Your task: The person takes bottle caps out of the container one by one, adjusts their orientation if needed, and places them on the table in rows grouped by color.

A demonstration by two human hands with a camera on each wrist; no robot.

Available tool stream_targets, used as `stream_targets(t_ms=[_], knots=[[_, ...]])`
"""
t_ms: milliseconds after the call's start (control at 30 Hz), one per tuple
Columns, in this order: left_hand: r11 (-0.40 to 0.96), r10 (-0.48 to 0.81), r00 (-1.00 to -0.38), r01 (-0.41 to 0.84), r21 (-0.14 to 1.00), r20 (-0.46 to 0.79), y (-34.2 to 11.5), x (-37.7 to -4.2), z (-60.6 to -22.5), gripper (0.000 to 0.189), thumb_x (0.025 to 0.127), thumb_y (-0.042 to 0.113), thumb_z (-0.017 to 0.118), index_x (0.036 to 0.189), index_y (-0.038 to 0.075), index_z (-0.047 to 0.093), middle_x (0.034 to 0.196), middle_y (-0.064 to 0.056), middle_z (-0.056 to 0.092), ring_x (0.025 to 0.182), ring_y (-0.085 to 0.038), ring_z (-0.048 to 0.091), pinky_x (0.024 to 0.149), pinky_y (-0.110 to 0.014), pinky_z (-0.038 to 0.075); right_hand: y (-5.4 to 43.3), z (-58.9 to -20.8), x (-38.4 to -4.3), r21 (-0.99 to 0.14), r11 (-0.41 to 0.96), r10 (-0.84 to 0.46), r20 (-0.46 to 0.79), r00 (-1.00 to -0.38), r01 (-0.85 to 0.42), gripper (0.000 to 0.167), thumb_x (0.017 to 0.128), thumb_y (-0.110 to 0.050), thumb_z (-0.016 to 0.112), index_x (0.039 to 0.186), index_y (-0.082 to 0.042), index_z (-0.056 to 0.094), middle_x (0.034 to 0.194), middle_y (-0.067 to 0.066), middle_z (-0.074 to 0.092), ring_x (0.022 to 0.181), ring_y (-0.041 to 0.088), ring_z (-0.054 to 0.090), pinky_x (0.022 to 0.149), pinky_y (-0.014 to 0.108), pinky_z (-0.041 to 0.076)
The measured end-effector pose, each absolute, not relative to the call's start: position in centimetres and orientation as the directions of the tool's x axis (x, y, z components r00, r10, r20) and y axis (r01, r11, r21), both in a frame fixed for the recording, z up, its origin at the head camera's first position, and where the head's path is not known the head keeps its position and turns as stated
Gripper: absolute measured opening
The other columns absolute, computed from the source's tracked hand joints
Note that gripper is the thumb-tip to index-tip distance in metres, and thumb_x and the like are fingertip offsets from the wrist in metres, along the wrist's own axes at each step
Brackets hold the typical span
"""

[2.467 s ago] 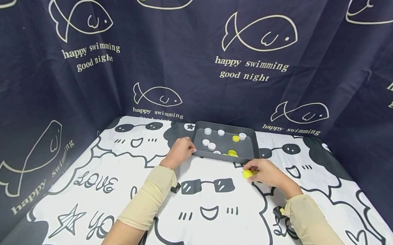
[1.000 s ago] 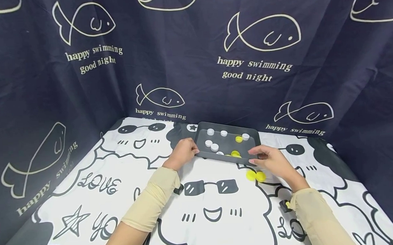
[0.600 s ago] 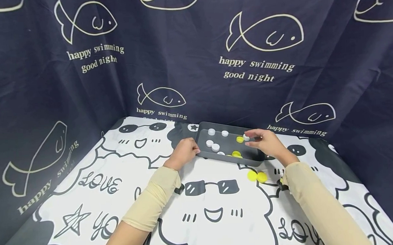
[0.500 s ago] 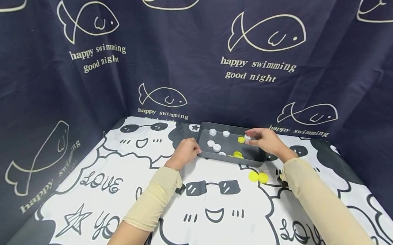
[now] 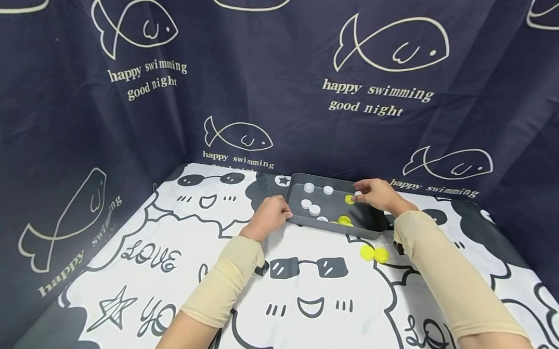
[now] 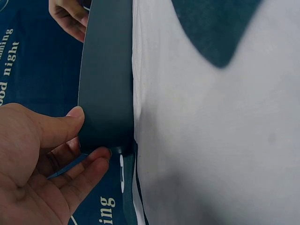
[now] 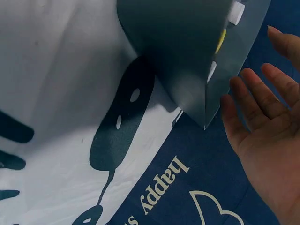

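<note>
My left hand [image 5: 273, 214] pinches the near left corner of a dark grey tray [image 5: 330, 204]; in the left wrist view its thumb lies on the wall and its fingers at the corner. Several white caps [image 5: 314, 210] and a few yellow caps [image 5: 345, 220] lie inside. My right hand [image 5: 378, 193] hovers over the tray's right end, beside a yellow cap [image 5: 349, 199] and a white cap [image 5: 358, 194] partly hidden by the fingers. In the right wrist view these fingers [image 7: 251, 91] are spread, with nothing seen between them. Two yellow discs [image 5: 367, 252] lie touching on the cloth.
A white cloth [image 5: 309, 329] with black cartoon drawings covers the table. Dark blue curtains [image 5: 275, 81] printed with fish and words rise close behind the tray and on both sides.
My right hand let go of the yellow pieces on the cloth, then moved up and away into the tray's right end. My left hand keeps its grip on the tray corner.
</note>
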State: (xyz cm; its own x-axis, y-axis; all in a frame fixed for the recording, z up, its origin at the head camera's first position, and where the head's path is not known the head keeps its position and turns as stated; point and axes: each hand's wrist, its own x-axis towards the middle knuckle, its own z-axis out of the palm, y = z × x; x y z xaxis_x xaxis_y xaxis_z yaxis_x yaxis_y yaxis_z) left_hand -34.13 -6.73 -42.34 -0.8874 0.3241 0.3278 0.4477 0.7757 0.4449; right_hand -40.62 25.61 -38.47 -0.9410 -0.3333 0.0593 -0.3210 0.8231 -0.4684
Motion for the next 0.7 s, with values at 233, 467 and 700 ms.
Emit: stream_targets(t_ms=[233,467,700], knots=[[0.775,0.319,-0.895,0.436,0.458,0.313,-6.7,-34.0,-42.2,0.008,0.089,0.010,0.074,0.083,0.007,0.079,0.084,0.000,0.064,0.080,-0.015,0.063,0.078,-0.029,0.054,25.7,-39.9,-41.8,-0.459,0.819,-0.365,0.045,-0.930,-0.344,0.052,0.090,-0.018,0.072,0.134,0.005,0.057,0.134,0.025,0.058,0.117,0.041,0.059,0.096,0.052,0.049],[0.783,0.310,-0.901,0.423,0.456,0.303,-6.6,-34.1,-42.3,0.008,0.090,0.011,0.074,0.084,0.008,0.078,0.084,0.001,0.064,0.080,-0.014,0.062,0.078,-0.027,0.053,25.3,-40.8,-42.0,-0.462,0.830,-0.356,-0.005,-0.935,-0.313,0.049,0.090,-0.012,0.071,0.134,0.006,0.057,0.131,0.025,0.060,0.110,0.038,0.064,0.089,0.047,0.055],[0.775,0.315,-0.898,0.430,0.464,0.307,-6.7,-33.9,-42.1,0.008,0.090,0.011,0.074,0.084,0.007,0.078,0.084,0.000,0.063,0.080,-0.014,0.062,0.077,-0.028,0.054,25.2,-41.1,-42.1,-0.410,0.848,-0.363,0.011,-0.932,-0.336,0.040,0.087,-0.008,0.075,0.123,0.005,0.066,0.118,0.022,0.067,0.103,0.035,0.065,0.088,0.047,0.054]])
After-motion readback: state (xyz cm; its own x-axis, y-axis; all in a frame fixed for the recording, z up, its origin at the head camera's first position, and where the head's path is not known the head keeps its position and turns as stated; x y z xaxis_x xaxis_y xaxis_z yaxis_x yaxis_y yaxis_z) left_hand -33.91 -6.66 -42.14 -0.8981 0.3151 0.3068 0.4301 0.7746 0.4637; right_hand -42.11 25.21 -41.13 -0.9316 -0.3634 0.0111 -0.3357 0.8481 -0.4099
